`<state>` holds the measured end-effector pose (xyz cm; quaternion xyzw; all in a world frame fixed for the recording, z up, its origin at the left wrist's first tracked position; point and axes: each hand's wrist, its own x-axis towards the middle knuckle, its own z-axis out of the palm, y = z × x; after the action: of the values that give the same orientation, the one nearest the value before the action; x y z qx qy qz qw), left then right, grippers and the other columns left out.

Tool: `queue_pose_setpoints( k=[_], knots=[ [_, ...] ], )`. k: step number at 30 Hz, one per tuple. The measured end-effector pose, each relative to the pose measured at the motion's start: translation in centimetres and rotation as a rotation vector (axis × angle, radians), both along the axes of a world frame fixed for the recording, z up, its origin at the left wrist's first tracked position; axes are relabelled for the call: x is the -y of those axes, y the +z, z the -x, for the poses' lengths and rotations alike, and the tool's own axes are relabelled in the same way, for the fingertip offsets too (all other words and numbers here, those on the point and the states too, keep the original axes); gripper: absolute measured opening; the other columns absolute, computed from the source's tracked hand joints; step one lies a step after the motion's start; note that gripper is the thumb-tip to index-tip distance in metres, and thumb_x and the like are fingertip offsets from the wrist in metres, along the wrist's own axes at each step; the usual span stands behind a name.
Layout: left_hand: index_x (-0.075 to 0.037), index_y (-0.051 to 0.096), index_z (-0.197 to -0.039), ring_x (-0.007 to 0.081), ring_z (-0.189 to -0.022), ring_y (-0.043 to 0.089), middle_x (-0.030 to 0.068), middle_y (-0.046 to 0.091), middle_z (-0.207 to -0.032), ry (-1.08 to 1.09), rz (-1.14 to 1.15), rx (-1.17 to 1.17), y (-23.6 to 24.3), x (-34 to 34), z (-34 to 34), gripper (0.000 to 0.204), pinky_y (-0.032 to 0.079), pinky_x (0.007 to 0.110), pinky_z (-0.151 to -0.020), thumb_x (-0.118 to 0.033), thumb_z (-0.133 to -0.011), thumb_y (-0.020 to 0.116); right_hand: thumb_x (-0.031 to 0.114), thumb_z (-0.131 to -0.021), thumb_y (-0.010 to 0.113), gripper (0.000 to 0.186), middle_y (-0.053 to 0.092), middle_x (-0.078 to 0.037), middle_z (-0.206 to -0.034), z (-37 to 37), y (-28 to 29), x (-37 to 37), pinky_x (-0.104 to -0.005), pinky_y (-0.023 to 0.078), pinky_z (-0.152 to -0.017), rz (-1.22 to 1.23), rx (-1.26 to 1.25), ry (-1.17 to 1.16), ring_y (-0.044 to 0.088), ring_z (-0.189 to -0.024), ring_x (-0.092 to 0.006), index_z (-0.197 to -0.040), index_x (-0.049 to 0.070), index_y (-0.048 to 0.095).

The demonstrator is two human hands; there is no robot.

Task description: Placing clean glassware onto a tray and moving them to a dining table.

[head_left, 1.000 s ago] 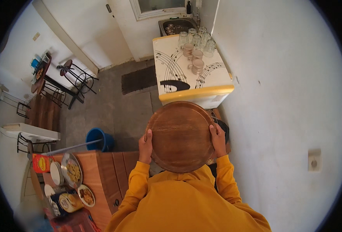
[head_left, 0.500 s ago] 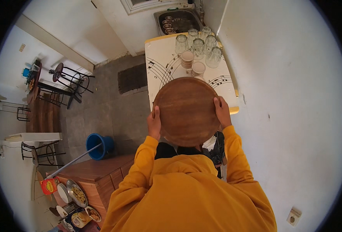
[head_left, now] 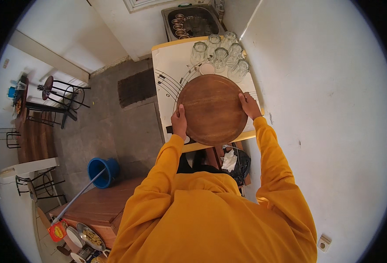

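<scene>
Your left hand and right hand pinch opposite edges of the wooden tray, presumably for balance, over the near part of the white counter, glasses clustered at its far right.

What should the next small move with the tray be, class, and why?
Probably draw the tray slightly back, away from the glasses, before any lowering. The left hand and right hand grip opposite sides of its rim over the white top; a pale cup shows right by its far rim, and the tray hides whatever is beneath it.
</scene>
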<state>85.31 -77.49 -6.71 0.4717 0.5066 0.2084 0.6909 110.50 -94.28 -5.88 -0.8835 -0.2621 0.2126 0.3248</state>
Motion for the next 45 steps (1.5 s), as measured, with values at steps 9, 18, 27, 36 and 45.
queue_pose_setpoints(
  k=[9, 18, 27, 36, 45],
  knots=[
    [0.002, 0.057, -0.125, 0.0206, -0.108, 0.058, 0.0117, 0.064, -0.117, -0.052, 0.062, 0.071, -2.3, -2.4, -0.8, 0.062, 0.042, 0.031, -0.093, -0.052, -0.098, 0.046, 0.035, -0.093, 0.054, 0.034, 0.055, -0.016, -0.127, -2.7, 3.8, -4.6, -0.0449, 0.046, -0.091, 0.266, 0.490, 0.094, 0.053, -0.116, -0.0358, -0.114, 0.009, 0.055],
    [0.004, 0.058, -0.123, 0.0212, -0.105, 0.060, 0.0125, 0.066, -0.113, -0.089, 0.033, 0.099, -1.9, -3.0, -0.9, 0.056, 0.043, 0.030, -0.092, -0.046, -0.100, 0.045, 0.019, -0.089, 0.055, 0.052, 0.045, -0.007, -0.140, -7.9, 5.2, -12.2, -0.0444, 0.028, -0.112, 0.922, 1.117, 0.858, 0.038, -0.134, -0.0235, -0.139, 0.011, 0.043],
    [0.003, 0.055, -0.127, 0.0223, -0.108, 0.058, 0.0136, 0.063, -0.116, -0.166, -0.009, 0.152, -0.8, -3.1, -0.7, 0.057, 0.042, 0.030, -0.094, -0.047, -0.099, 0.045, 0.023, -0.093, 0.051, 0.024, 0.067, 0.001, -0.100, -10.6, 0.9, -14.2, -0.0442, 0.037, -0.099, 1.090, 1.284, 0.950, 0.058, -0.106, -0.0175, -0.107, 0.014, 0.067],
    [0.002, 0.056, -0.126, 0.0217, -0.106, 0.059, 0.0131, 0.064, -0.114, -0.232, 0.075, 0.085, 0.0, -3.5, -0.3, 0.057, 0.042, 0.031, -0.093, -0.047, -0.099, 0.045, 0.022, -0.086, 0.059, 0.028, 0.063, -0.003, -0.109, -11.4, 6.3, -9.1, -0.0448, 0.040, -0.093, 1.073, 1.237, 0.725, 0.052, -0.112, -0.0197, -0.112, 0.010, 0.061],
    [0.003, 0.057, -0.123, 0.0200, -0.107, 0.058, 0.0121, 0.064, -0.115, -0.249, 0.074, 0.095, -1.9, -3.6, -0.1, 0.055, 0.041, 0.030, -0.094, -0.045, -0.100, 0.045, 0.035, -0.068, 0.083, 0.074, 0.061, -0.012, -0.115, -0.6, 11.7, -4.8, -0.0456, 0.043, -0.088, 0.204, 0.661, -0.024, 0.054, -0.108, -0.0315, -0.125, 0.003, 0.049]
  ],
)
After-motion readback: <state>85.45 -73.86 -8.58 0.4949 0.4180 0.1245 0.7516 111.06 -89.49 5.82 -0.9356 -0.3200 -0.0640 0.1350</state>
